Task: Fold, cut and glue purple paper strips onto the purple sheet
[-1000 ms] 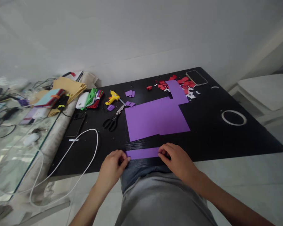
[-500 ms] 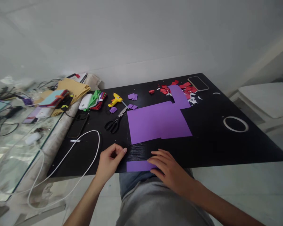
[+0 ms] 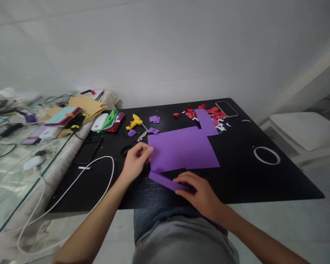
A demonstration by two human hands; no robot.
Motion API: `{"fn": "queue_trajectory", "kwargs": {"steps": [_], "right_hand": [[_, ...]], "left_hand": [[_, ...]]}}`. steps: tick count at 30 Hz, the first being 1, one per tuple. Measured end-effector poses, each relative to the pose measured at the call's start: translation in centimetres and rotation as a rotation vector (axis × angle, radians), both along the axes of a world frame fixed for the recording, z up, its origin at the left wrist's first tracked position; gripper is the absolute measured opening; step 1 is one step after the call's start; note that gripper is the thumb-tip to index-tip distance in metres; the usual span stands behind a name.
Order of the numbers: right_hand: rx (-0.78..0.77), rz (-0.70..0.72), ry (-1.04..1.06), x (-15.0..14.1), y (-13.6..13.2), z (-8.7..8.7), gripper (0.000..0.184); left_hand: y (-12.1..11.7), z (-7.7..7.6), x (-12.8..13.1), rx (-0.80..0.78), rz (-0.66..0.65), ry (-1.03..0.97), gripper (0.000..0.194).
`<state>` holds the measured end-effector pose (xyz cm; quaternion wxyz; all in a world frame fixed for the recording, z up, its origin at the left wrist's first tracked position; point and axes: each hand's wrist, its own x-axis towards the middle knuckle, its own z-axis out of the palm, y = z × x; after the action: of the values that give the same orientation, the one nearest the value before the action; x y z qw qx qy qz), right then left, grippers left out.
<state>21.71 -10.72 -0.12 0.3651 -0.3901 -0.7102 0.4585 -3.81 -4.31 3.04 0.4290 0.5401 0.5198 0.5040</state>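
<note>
My right hand [image 3: 199, 190] grips the right end of a narrow purple paper strip [image 3: 163, 179], thumb below and fingers above. The strip is tilted up off the table, its left end close to the lower edge of a large purple paper sheet [image 3: 181, 148]. My left hand [image 3: 137, 159] is at the sheet's left edge, thumb and forefinger pressed together; whether anything is between them I cannot make out. It partly covers a pair of scissors [image 3: 142, 136], whose black handles show behind the fingers. Another purple piece [image 3: 206, 121] overlaps the sheet's upper right corner.
A yellow glue gun [image 3: 134, 121] and small purple pieces [image 3: 154, 119] lie behind the scissors. Red paper scraps [image 3: 216, 114] and white bits are near a phone [image 3: 227, 109]. A tape-like ring [image 3: 266, 155] is on the right. A white cable [image 3: 112, 165] loops at left.
My right hand has lifted the purple strip from the table's front edge, moving it forward and tilting it. My left hand has moved forward to the large sheet's edge, over the scissor handles.
</note>
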Motion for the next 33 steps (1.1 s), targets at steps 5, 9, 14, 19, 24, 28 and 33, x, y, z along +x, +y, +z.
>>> {"fn": "queue_trajectory", "kwargs": {"steps": [5,9,14,19,24,28,33], "right_hand": [[-0.358,-0.131,0.355,-1.3,9.1,1.7,0.034],[-0.555,-0.157,0.502,-2.8,13.5,0.6,0.036],[-0.713,-0.057,0.599,-3.3,13.4,-1.6,0.036],[-0.817,0.055,0.606,-2.8,13.1,-2.1,0.034],[-0.827,0.074,0.603,-2.6,13.1,-1.8,0.032],[-0.681,-0.015,0.531,-2.8,12.8,-1.7,0.030],[-0.510,-0.031,0.432,-2.8,12.7,-1.5,0.033]], "left_hand": [[5.4,-0.7,3.3,-0.108,0.096,-0.470,0.046],[6.9,-2.7,4.7,-0.115,-0.119,-0.626,0.060],[5.9,-4.3,3.7,-0.107,-0.247,-0.535,0.054],[5.2,-4.4,3.5,-0.204,-0.350,-0.596,0.055],[5.4,-4.5,3.7,-0.189,-0.371,-0.513,0.048],[5.7,-4.8,3.2,-0.105,-0.305,-0.325,0.047],[5.9,-4.9,2.7,-0.059,-0.272,-0.201,0.045]]}}
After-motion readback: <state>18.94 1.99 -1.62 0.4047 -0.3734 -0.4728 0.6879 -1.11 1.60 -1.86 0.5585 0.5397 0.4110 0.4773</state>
